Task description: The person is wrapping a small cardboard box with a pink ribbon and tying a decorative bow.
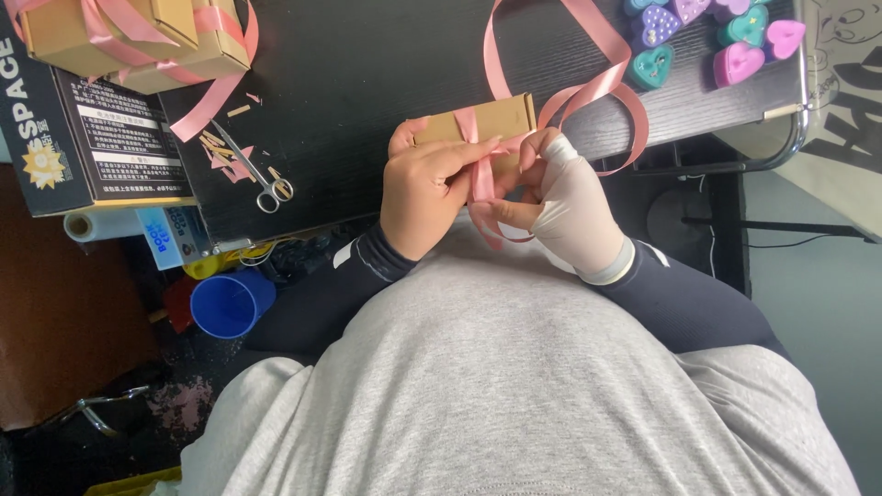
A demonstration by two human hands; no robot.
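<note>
A small brown cardboard box [501, 118] sits at the near edge of the black table [367, 73]. A pink satin ribbon [597, 87] is wrapped across the box and loops away over the table to the right. My left hand [424, 188] presses the box's near side and pinches the ribbon at its middle. My right hand [571, 209], in a pale fingerless wrap, grips the ribbon's ends just below the box. Both hands touch each other around the ribbon crossing.
Scissors [262, 179] lie on the table to the left among ribbon scraps. Ribbon-tied brown boxes [138, 37] rest on a dark carton at far left. Heart-shaped coloured pieces [707, 41] lie at the far right. A blue cup [225, 303] stands below the table edge.
</note>
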